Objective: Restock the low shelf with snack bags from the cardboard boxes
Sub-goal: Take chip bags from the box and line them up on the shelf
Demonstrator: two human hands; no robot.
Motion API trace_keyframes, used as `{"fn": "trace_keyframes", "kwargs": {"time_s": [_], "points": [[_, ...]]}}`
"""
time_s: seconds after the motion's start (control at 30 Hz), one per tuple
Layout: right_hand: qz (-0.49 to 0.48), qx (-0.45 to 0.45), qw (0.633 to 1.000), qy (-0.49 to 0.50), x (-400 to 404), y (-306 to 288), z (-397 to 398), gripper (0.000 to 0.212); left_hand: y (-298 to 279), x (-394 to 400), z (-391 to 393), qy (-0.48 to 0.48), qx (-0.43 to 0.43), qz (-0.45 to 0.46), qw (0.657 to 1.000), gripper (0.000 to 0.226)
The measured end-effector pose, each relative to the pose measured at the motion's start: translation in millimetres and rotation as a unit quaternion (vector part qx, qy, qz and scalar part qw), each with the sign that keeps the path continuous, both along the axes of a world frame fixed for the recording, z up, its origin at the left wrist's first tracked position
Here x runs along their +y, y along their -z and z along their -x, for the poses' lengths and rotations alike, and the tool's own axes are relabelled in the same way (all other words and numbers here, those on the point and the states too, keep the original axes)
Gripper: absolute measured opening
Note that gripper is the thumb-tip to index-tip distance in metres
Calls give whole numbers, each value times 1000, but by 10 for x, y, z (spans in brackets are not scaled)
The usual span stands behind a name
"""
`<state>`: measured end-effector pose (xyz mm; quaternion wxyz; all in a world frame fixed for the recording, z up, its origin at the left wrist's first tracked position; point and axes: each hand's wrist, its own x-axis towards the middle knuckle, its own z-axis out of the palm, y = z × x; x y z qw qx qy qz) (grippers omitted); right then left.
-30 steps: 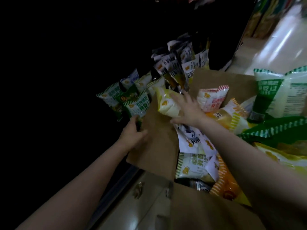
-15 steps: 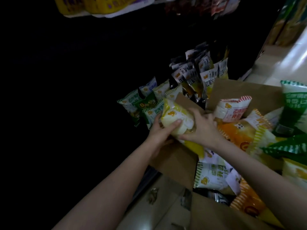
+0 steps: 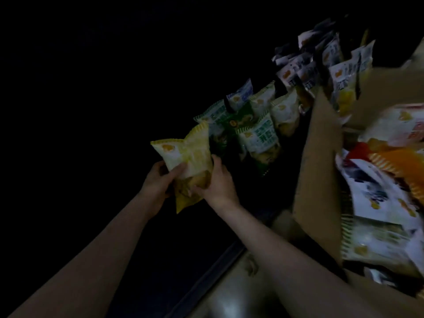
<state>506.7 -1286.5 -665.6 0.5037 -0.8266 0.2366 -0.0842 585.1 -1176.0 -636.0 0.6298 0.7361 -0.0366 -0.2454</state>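
Both hands hold yellow-and-white snack bags [image 3: 187,157] in front of the dark low shelf. My left hand [image 3: 158,182] grips the bags from the left, thumb across the front. My right hand [image 3: 216,182] grips them from the right and below. The bags look like two pressed together. Just to their right, green-and-white snack bags [image 3: 254,131] stand in a row on the shelf. The open cardboard box [image 3: 314,171] stands at the right, filled with several mixed snack bags [image 3: 380,198].
More white and dark bags [image 3: 321,63] stand further back along the shelf. The shelf's interior to the left is black and unreadable. The shelf's front edge [image 3: 213,271] runs diagonally below my arms, with shiny floor [image 3: 229,299] beside it.
The yellow bags have left the box and moved left to the shelf front. My left hand has joined my right on them. The camera has swung left and down.
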Motion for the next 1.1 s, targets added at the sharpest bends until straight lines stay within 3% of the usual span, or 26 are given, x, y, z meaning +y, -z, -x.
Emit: {"fn": "trace_keyframes", "kwargs": {"time_s": [0.1, 0.3, 0.47, 0.53, 0.63, 0.73, 0.83, 0.97, 1.1], "points": [[-36, -1, 999, 29, -14, 433, -247, 73, 349, -35, -199, 19, 17, -39, 999, 55], [-97, -24, 995, 29, -451, 949, -544, 66, 926, -286, -456, -37, 31, 10, 999, 52], [-97, 5, 995, 20, -611, 1084, -508, 73, 1408, -494, -365, -5, -90, -73, 993, 72], [-92, 33, 995, 28, -682, 1090, -540, 78, 1495, -478, -326, -8, -100, -71, 992, 77], [-76, 69, 994, 41, -709, 1116, -609, 67, 1577, -399, -330, -1, -145, -105, 984, 82], [-99, 42, 994, 34, -597, 1120, -685, 62, 1616, -315, -347, -21, -210, -139, 968, 81], [-115, -24, 993, 20, -497, 995, -879, 60, 1511, -338, -429, -68, -246, -109, 961, 78], [-141, -33, 989, -20, -459, 790, -1105, 68, 1389, -532, -711, -60, -181, -49, 980, 84], [-125, 17, 990, -57, -503, 826, -1056, 74, 1343, -579, -867, 2, -119, -56, 991, 89]]}}
